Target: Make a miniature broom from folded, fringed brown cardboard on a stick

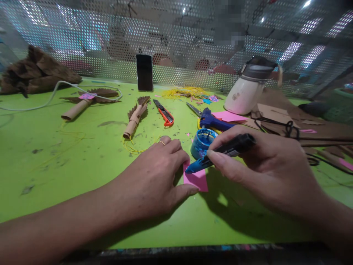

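Observation:
My right hand (264,165) grips a black marker (234,145) whose front end is coated in blue paint. The marker's blue tip touches a small piece of pink paper (197,179) on the table. My left hand (162,173), with a ring on one finger, holds that paper at its left edge between thumb and fingers. Just behind the paper stands an open blue paint pot (202,141), its rim and inside smeared with paint. The paper's left part is partly hidden by my left hand.
Across the green table (68,173) lie a red box cutter (164,113), a blue glue gun (212,119), scissors (193,109) and brown paper rolls (134,123). A phone (145,73) leans on a perforated metal screen. A white jug (244,94) stands back right beside brown sheets.

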Action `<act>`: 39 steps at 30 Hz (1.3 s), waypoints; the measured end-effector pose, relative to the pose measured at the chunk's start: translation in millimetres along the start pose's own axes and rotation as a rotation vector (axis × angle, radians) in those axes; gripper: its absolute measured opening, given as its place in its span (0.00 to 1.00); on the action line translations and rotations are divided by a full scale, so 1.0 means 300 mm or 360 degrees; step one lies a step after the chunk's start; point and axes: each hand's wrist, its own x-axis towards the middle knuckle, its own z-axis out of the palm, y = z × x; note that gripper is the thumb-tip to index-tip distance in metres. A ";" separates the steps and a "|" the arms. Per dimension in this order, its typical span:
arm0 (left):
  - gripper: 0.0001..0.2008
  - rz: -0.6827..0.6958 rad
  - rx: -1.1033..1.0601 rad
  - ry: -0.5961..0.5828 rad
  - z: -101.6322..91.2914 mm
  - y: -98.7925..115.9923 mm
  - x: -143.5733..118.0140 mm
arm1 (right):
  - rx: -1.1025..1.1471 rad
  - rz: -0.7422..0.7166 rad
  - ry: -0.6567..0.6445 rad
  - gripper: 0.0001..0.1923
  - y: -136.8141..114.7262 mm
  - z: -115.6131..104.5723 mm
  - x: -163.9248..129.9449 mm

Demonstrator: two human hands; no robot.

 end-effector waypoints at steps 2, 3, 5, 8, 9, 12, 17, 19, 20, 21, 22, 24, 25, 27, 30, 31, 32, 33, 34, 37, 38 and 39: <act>0.16 -0.0001 0.0015 -0.0010 -0.002 0.001 0.001 | 0.0014 -0.0009 -0.0007 0.04 0.001 0.000 0.000; 0.16 -0.0004 0.0020 -0.0011 -0.003 0.002 0.001 | 0.0021 -0.0013 -0.0010 0.04 0.002 0.001 -0.001; 0.16 -0.0009 0.0025 -0.0011 -0.003 0.002 0.001 | 0.0036 -0.0013 -0.0016 0.04 0.003 0.002 0.000; 0.16 -0.0009 0.0020 -0.0001 -0.001 0.001 0.000 | 0.0047 -0.0002 -0.0024 0.04 0.005 0.003 0.001; 0.16 -0.0007 0.0018 -0.0001 0.000 0.001 0.000 | 0.0051 -0.0002 -0.0028 0.04 0.006 0.004 0.001; 0.16 -0.0006 0.0019 -0.0002 0.001 0.001 0.000 | 0.0069 -0.0002 -0.0041 0.04 0.010 0.005 0.001; 0.15 -0.0015 0.0025 0.0009 0.000 0.003 0.001 | 0.0083 0.0014 -0.0041 0.04 0.011 0.006 0.000; 0.15 -0.0009 0.0029 0.0012 0.001 0.002 0.001 | 0.0080 0.0019 -0.0036 0.04 0.011 0.006 -0.001; 0.15 -0.0006 0.0033 0.0013 0.002 0.001 0.000 | 0.0077 0.0017 -0.0032 0.04 0.010 0.006 -0.001; 0.15 -0.0003 0.0036 0.0014 0.003 0.000 0.000 | 0.0072 0.0016 -0.0030 0.04 0.010 0.006 -0.001; 0.15 -0.0001 0.0038 0.0013 0.004 -0.001 -0.001 | 0.0066 0.0015 -0.0030 0.04 0.011 0.006 -0.001; 0.15 0.0001 0.0038 0.0015 0.005 -0.003 -0.001 | 0.0056 0.0013 -0.0030 0.04 0.011 0.007 -0.002; 0.15 -0.0001 0.0036 0.0012 0.005 -0.003 -0.001 | 0.0054 0.0012 -0.0029 0.04 0.011 0.007 -0.002; 0.15 -0.0011 0.0031 0.0005 0.003 -0.003 0.000 | 0.0054 0.0012 -0.0025 0.04 0.011 0.008 -0.003; 0.14 -0.0020 0.0029 -0.0007 -0.001 -0.001 0.002 | 0.0065 0.0010 -0.0007 0.05 0.011 0.009 -0.004; 0.14 -0.0019 0.0029 -0.0012 -0.002 0.000 0.002 | 0.0071 0.0011 -0.0002 0.05 0.011 0.009 -0.005; 0.14 -0.0019 0.0029 -0.0018 -0.004 0.000 0.002 | 0.0077 0.0014 -0.0002 0.05 0.011 0.009 -0.005; 0.14 -0.0017 0.0027 -0.0027 -0.004 0.000 0.002 | 0.0081 0.0019 -0.0004 0.05 0.011 0.009 -0.005; 0.14 -0.0016 0.0025 -0.0033 -0.005 0.000 0.002 | 0.0085 0.0025 -0.0015 0.05 0.011 0.008 -0.005; 0.14 -0.0016 0.0019 -0.0021 -0.003 -0.002 0.000 | 0.0096 0.0035 -0.0045 0.06 0.010 0.007 -0.004; 0.14 -0.0015 0.0019 -0.0014 -0.002 -0.003 0.000 | 0.0098 0.0038 -0.0049 0.06 0.010 0.007 -0.003; 0.13 -0.0012 0.0019 -0.0010 -0.001 -0.003 -0.001 | 0.0098 0.0040 -0.0048 0.06 0.009 0.007 -0.002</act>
